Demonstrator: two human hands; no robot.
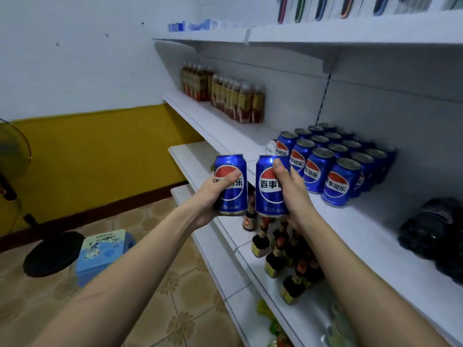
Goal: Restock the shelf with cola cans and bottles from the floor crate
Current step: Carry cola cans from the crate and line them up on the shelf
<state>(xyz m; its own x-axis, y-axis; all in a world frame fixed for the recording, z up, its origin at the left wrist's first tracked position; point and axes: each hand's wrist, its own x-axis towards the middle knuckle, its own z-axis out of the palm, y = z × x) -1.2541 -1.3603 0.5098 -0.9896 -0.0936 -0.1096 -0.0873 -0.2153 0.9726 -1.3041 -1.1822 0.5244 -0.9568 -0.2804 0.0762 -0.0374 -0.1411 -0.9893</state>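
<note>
Both arms reach out from the bottom of the view, each hand carrying a can. The left hand has its grip clamped on a blue cola can, thumb laid across the label, fingers wrapped behind it. The right hand has its grip clamped on a second cola can, thumb pressed up the front of the logo. The two cans are upright, side by side and just apart, held in the air at the front edge of the white shelf. Below them, on a lower shelf, small dark bottles with colourful labels stand crowded together. Down left on the tiled floor sit a blue plastic stool and the round black base of a standing fan. Just beyond the right hand, on the same shelf level, a block of matching cola cans stands in neat rows, logos forward. Off to the right of that block lies a dark bundle, too blurred to name. Farther back and one shelf up, brown drink bottles with yellow and red labels line up against the back panel.
</note>
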